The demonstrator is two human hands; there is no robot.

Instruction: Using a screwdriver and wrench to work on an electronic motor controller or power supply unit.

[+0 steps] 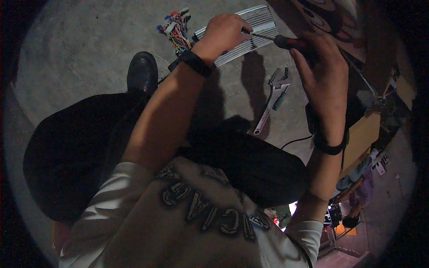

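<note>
My right hand point(328, 67) is wrapped round the dark red and black handle of a screwdriver point(286, 42), whose thin shaft points left. At its tip, my left hand point(227, 32) has its fingers pinched together on a small dark piece that I cannot make out. Behind and below both hands lies a silver, finned metal case point(261, 20) on the concrete floor. A bundle of multicoloured wires with plugs point(176, 33) spreads out on the floor at the case's left end.
Nearer me lie an adjustable wrench point(267, 114) and a small green-handled tool point(280, 102). My dark shoe point(142, 71) stands to the left. An opened cardboard box point(364, 136) is on the right, with a black cable point(297, 140) close by. Another person point(355, 201) is at the lower right.
</note>
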